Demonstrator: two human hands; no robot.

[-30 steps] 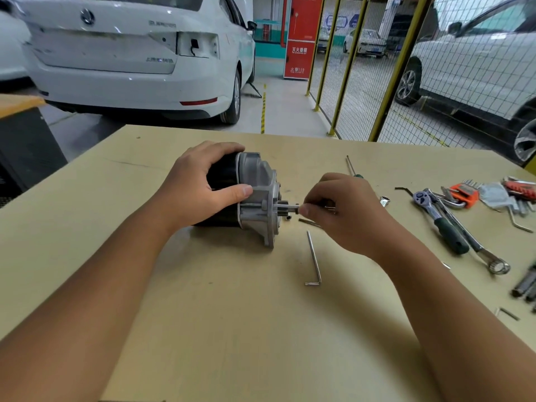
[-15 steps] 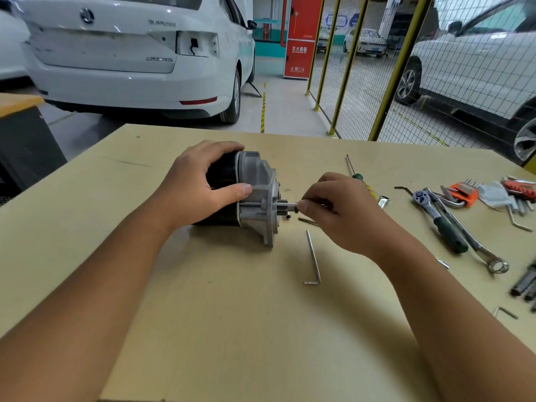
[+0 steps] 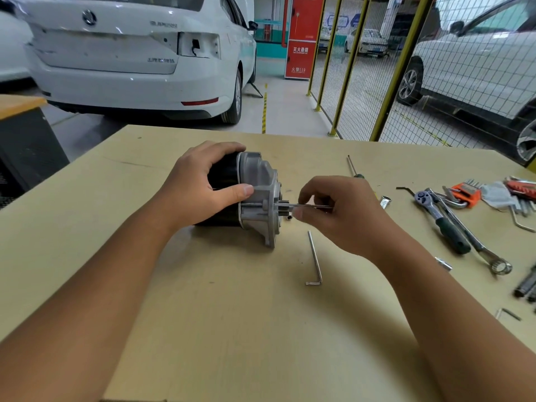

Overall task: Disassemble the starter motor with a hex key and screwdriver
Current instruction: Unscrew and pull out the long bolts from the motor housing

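The starter motor (image 3: 258,192) lies on its side on the tan table (image 3: 232,329), its black body to the left and its silver aluminium housing to the right. My left hand (image 3: 197,187) grips the black body, thumb against the housing. My right hand (image 3: 339,213) pinches a thin steel rod (image 3: 293,205) that sticks out horizontally from the housing face; whether it is a long bolt or a hex key I cannot tell. An L-shaped hex key (image 3: 315,258) lies on the table just below my right hand. The screwdriver (image 3: 351,166) lies behind that hand, its handle mostly hidden.
A small dark screw (image 3: 289,217) sits by the housing. To the right lie a ratchet (image 3: 441,220), a ring spanner (image 3: 481,250), an orange hex key set (image 3: 467,193) and two small sockets (image 3: 385,202). Cars and a yellow mesh fence stand beyond the table's far edge.
My right hand has shifted slightly right and its fingers have lifted, so more of the thin rod shows between the housing and my fingers. The left hand and motor have stayed put.
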